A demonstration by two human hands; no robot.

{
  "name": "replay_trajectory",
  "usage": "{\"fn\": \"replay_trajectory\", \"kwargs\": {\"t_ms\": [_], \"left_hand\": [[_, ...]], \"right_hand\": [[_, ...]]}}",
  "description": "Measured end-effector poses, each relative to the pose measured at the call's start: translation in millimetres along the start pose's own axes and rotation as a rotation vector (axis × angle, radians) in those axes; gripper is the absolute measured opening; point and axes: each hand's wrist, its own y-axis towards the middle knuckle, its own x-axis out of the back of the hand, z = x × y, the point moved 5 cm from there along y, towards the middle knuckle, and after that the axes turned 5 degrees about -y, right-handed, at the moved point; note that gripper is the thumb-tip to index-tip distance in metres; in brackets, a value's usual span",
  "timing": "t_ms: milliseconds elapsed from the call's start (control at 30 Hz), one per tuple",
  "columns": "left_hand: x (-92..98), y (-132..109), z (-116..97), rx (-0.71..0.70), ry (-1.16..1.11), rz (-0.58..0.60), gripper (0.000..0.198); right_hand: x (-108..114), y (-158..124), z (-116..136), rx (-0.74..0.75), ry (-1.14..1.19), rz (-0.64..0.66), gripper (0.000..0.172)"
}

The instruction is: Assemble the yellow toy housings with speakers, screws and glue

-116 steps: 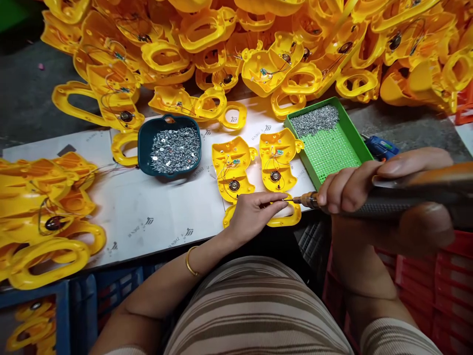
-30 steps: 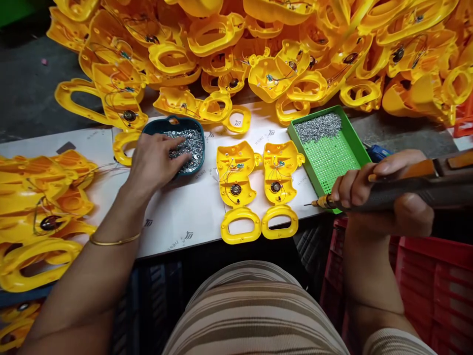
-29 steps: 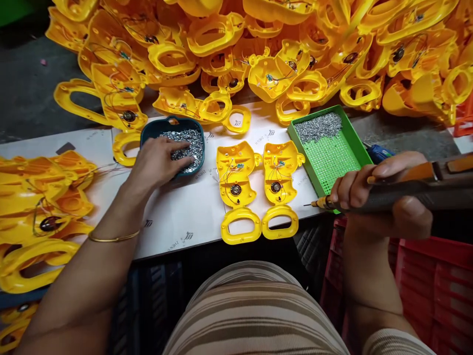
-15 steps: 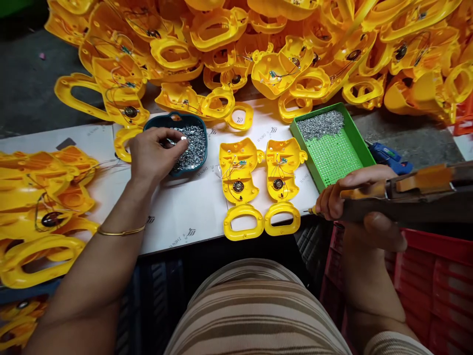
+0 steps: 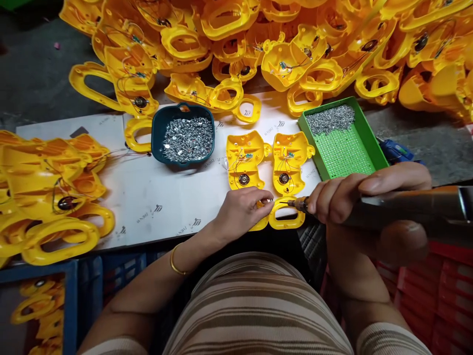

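A stack of yellow shells (image 5: 40, 180) lies at the far left, beside a dark teal bowl (image 5: 158, 135) of screws (image 5: 189, 140). The left hand (image 5: 240, 213) has its fingertips pinched together over the handle of the left-hand shell (image 5: 242, 165); what lies between them is too small to tell. The right-hand shell (image 5: 288, 167) sits just beside, the bit of a power screwdriver (image 5: 414, 204) over its handle loop. A green tray (image 5: 356, 154) stands farther right, near the right hand (image 5: 343, 197), which grips the screwdriver.
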Motion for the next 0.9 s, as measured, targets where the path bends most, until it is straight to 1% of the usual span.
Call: {"fn": "replay_trajectory", "kwargs": {"t_ms": [167,300,367,500,633,733,900], "left_hand": [[-4.3,-2,2,0.041,-0.028,0.044,0.007],[-7.4,-3,2,0.057,-0.074,0.038,0.007],[-8.3,-3,2,0.061,-0.093,0.035,0.006],[-9.8,-2,4,0.079,-0.121,0.058,0.006],[-10.0,-2,5,0.092,-0.111,0.065,0.005],[-10.1,-2,5,0.083,-0.105,0.064,0.005],[-11.0,-1,6,0.096,-0.115,0.064,0.004]], "right_hand": [[2,2,-10,0.004,0.032,0.11,0.021],[1,4,-13,0.01,0.092,0.226,0.022],[0,4,-13,0.004,0.101,0.258,0.023],[2,1,-11,-0.096,0.084,0.234,0.023],[2,-3,-7,-0.144,0.082,0.26,0.024],[0,-3,-9,-0.132,0.063,0.232,0.023],[-2,-4,-20,-0.05,0.09,0.091,0.023]]}}
